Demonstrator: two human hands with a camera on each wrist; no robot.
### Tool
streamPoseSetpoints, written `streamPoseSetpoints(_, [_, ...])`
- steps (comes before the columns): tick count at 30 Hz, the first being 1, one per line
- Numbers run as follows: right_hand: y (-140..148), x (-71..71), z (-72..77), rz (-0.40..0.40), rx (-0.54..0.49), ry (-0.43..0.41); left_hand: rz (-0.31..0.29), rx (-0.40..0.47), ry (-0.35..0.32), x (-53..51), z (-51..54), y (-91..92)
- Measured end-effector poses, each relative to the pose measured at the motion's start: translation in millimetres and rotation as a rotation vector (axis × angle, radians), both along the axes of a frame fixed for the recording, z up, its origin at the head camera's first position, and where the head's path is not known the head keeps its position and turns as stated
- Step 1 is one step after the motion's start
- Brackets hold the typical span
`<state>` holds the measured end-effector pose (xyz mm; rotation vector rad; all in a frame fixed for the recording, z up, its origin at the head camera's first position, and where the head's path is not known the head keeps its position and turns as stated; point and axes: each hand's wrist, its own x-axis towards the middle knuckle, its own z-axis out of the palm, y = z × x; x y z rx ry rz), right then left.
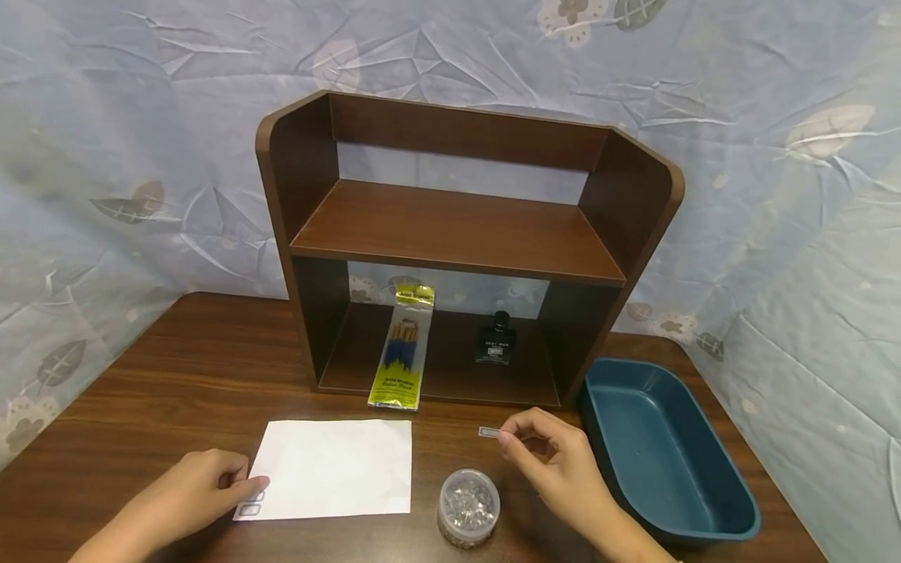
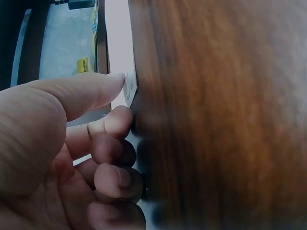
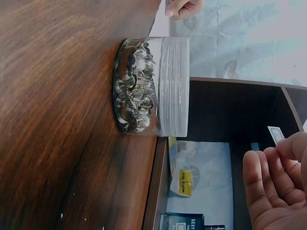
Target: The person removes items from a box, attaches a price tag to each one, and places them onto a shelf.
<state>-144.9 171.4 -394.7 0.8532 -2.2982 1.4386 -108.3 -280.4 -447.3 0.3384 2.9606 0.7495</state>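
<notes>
My left hand point(image 1: 199, 486) is at the left edge of a white paper sheet point(image 1: 338, 469), its thumb on top near the lower corner and its fingers curled at the edge. Small framed labels point(image 1: 249, 509) show on the sheet beside that thumb. Between thumb and forefinger, my right hand point(image 1: 556, 461) pinches a small rectangular label point(image 1: 489, 432) with a dark border, held above the table. Below and left of this hand stands a round clear jar point(image 1: 468, 504) with a lid. Through its side, shiny metal thumbtacks point(image 3: 136, 86) are visible in the right wrist view.
A brown two-tier shelf point(image 1: 457, 234) stands at the back. Its lower level holds a leaning packet of artist brushes point(image 1: 401, 352) and a black bottle point(image 1: 496, 340) bearing a similar label. At the right lies a deep blue-green basin point(image 1: 662, 438).
</notes>
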Motion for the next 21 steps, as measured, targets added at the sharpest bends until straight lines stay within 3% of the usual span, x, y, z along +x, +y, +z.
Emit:
streamPoseSetpoints(8, [0.8, -0.4, -2.6, 0.02, -0.014, 0.002, 0.044, -0.038, -0.054, -0.8, 4.5, 4.1])
streamPoseSetpoints(15, [0.4, 0.6, -3.8, 0.026, -0.021, -0.015, 0.075, -0.056, -0.061, -1.7, 5.1, 8.3])
streamPoseSetpoints(21, [0.3, 2.1, -3.8, 0.028, -0.023, -0.035, 0.088, -0.046, 0.018, -1.6, 8.2, 19.5])
